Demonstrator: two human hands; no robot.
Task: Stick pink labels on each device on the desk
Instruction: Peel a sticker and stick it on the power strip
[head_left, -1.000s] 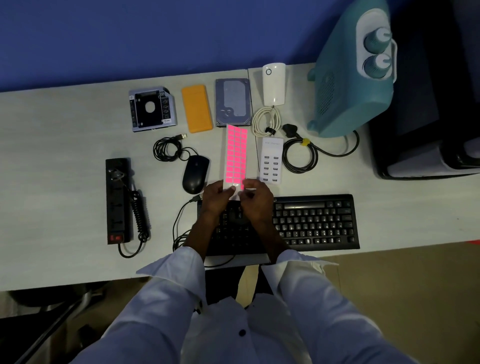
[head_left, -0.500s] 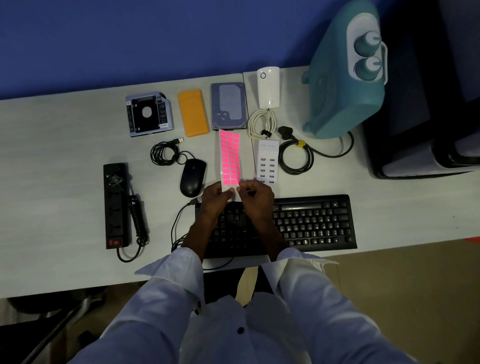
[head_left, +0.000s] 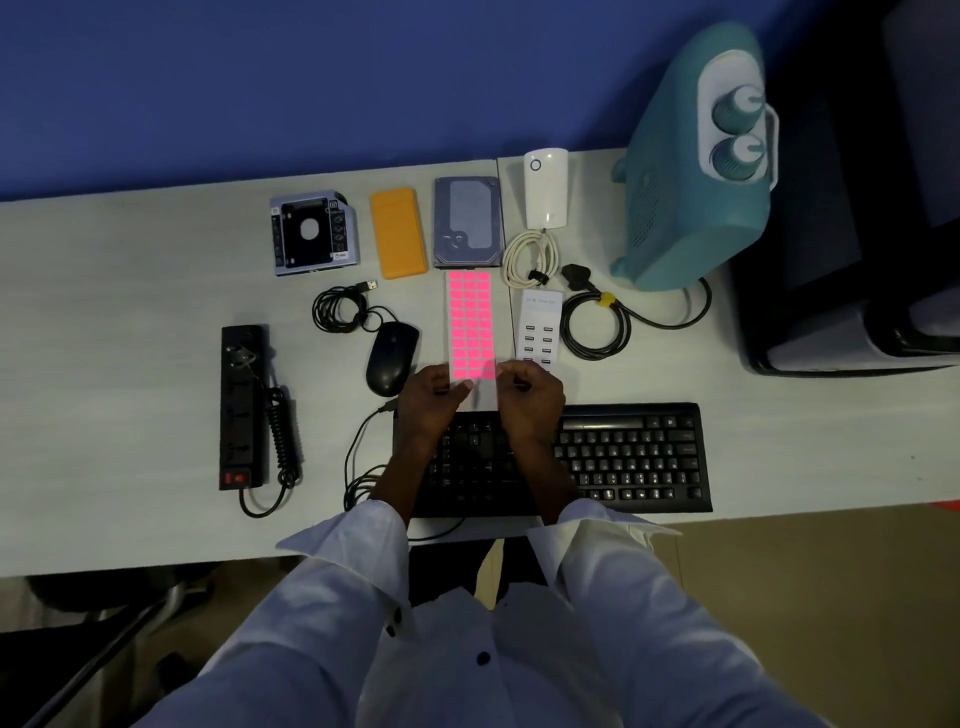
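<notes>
Both hands pinch label sheet (head_left: 470, 325) over pale desk (head_left: 130, 312); blue wall (head_left: 260, 78) behind.

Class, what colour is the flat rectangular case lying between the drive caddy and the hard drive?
Orange. The case shows best in the head view, the only one.

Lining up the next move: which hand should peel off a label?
Probably the right hand: its fingertips sit at the near right corner of the label sheet, while the left hand holds the sheet's near edge to steady it. No device shows a label yet.
</notes>
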